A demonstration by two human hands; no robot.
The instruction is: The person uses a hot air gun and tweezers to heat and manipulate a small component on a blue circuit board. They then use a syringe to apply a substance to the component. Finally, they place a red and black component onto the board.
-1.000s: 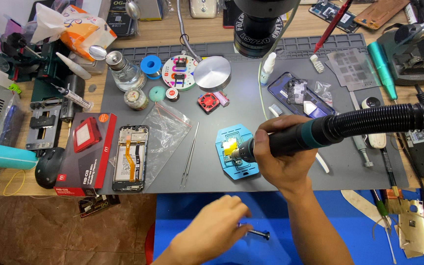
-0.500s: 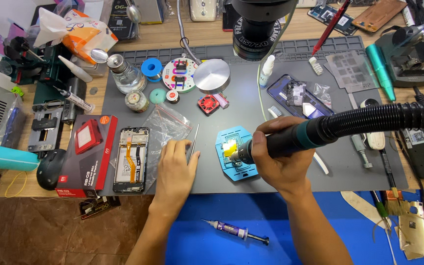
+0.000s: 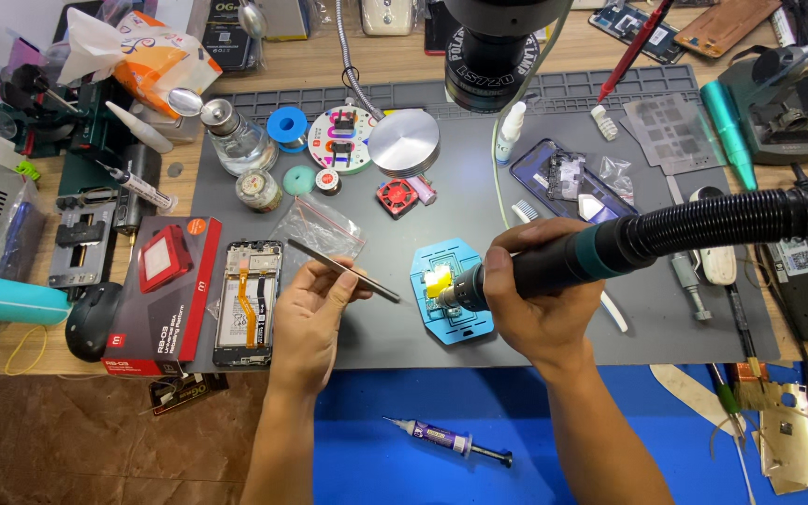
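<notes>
2 hands, left hand (image 3: 315, 313) fingers gripping tweezers (image 3: 343, 270), right hand (image 3: 530, 304) gripping hot-air handle (image 3: 554, 264)

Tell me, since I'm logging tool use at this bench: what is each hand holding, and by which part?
The left hand holds metal tweezers around their middle, tips free. The right hand wraps the hot-air wand at its handle, just behind the nozzle.

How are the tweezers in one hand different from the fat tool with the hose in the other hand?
The tweezers are thin, bare grey metal; the hot-air tool is thick, black and teal. The tweezers have no cord, while the hot-air tool trails a ribbed black hose. The left hand pinches the tweezers lightly; the right hand wraps around the hot-air tool. Both point toward the blue holder on the mat.
</notes>
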